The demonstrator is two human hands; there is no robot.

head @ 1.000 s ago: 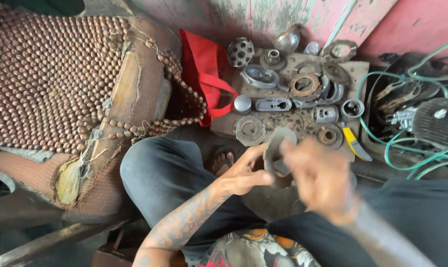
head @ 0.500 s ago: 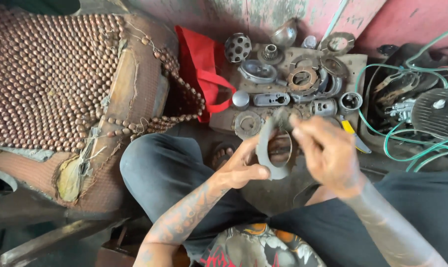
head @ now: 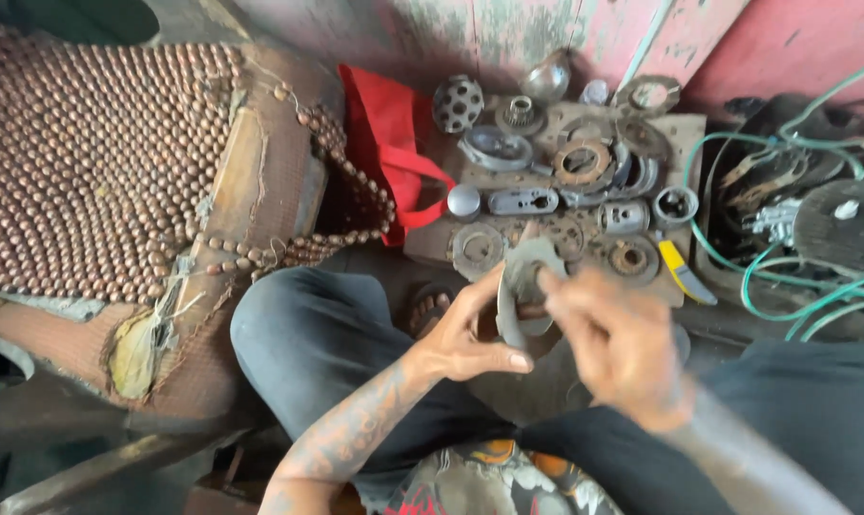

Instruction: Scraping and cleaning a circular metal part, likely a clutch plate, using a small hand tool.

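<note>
Both hands centre frame | left hand point(head: 465, 334) pinches grey metal ring point(head: 525, 286) steady | right hand point(head: 618, 348) blurred, fingers closed on its rim | parts board point(head: 685, 129) above.

Soft, even daylight falls on everything in front of me, with no hard shadows and no strong glare. My right hand point(head: 623, 348) is smeared by motion blur, its fingers and forearm streaked, while my left hand point(head: 470, 334) stays fairly crisp. The flat grey metal plate point(head: 525, 286) between them is slightly soft. The brown wooden-bead seat cover point(head: 98, 162) is sharp. Dimness gathers under it at the lower left. A faint sheen sits on the rounded shiny metal cup point(head: 546, 78).
</note>
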